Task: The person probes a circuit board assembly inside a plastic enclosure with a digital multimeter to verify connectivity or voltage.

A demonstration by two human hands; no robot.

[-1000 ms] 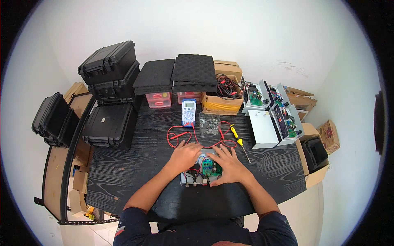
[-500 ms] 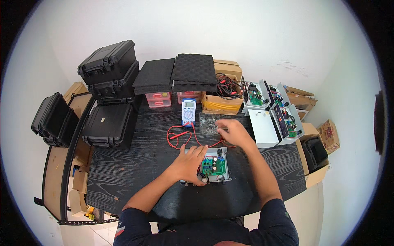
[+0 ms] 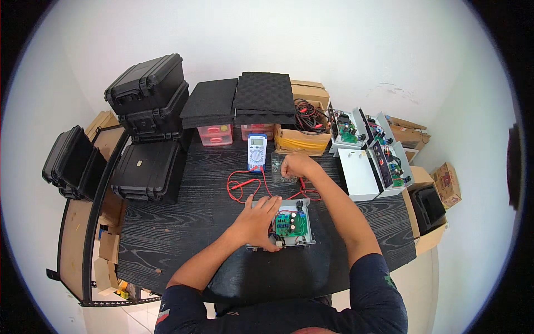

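A shallow grey metal case (image 3: pixel 305 239) with a green circuit board (image 3: pixel 295 224) inside lies on the dark table in front of me. My left hand (image 3: pixel 257 221) spans its left part, thumb at the near edge and fingers at the far edge, gripping it. Beyond the case, my right hand (image 3: pixel 297 166) reaches down to a clear plastic bag (image 3: pixel 278 163) of small metal parts. Its fingers are curled together, and whatever is between them is hidden. A blue and white multimeter (image 3: pixel 257 151) lies left of the bag, its red test leads (image 3: pixel 238 186) looped on the table.
Black hard cases (image 3: pixel 147 170) are stacked at the left. Foam sheets (image 3: pixel 263 96) rest on small pink drawers (image 3: pixel 215 135) at the back. A yellow-taped carton (image 3: pixel 301 143) holds cables. Opened grey units with circuit boards (image 3: pixel 349 131) and a white cover (image 3: pixel 358 172) stand at the right.
My right hand has moved slightly left and down onto the bag, its fingers curling in. My left hand stays on the case.
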